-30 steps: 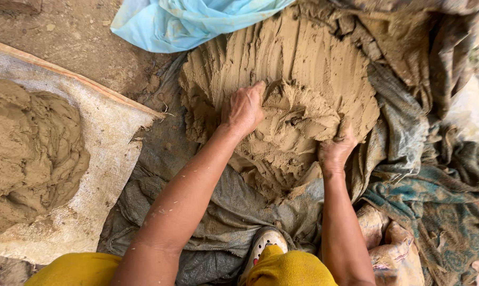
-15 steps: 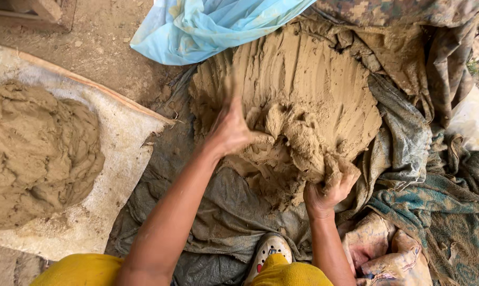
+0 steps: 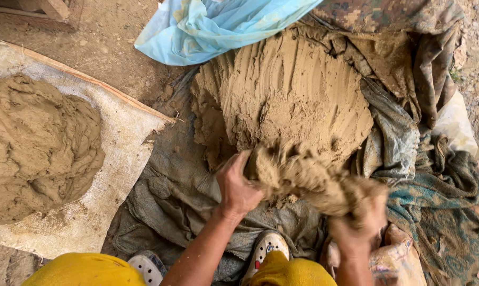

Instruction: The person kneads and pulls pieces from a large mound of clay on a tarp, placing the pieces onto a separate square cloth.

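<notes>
A big mound of wet brown clay (image 3: 292,90) with finger grooves lies on dirty cloths (image 3: 181,185) in front of me. Both my hands hold a torn-off lump of clay (image 3: 308,177), lifted off the mound's near edge. My left hand (image 3: 237,188) grips the lump's left end. My right hand (image 3: 358,222) clutches its right end and is blurred and smeared with clay.
A second clay heap (image 3: 33,148) rests on a white sack (image 3: 118,159) over a wooden board at the left. A light blue plastic sheet (image 3: 213,26) lies beyond the mound. Camouflage and patterned cloths (image 3: 435,201) bunch at the right. My shoes (image 3: 266,246) show below.
My hands have dug into the mound's near side, pulled a lump free and lifted it toward me. The view has shifted closer.
</notes>
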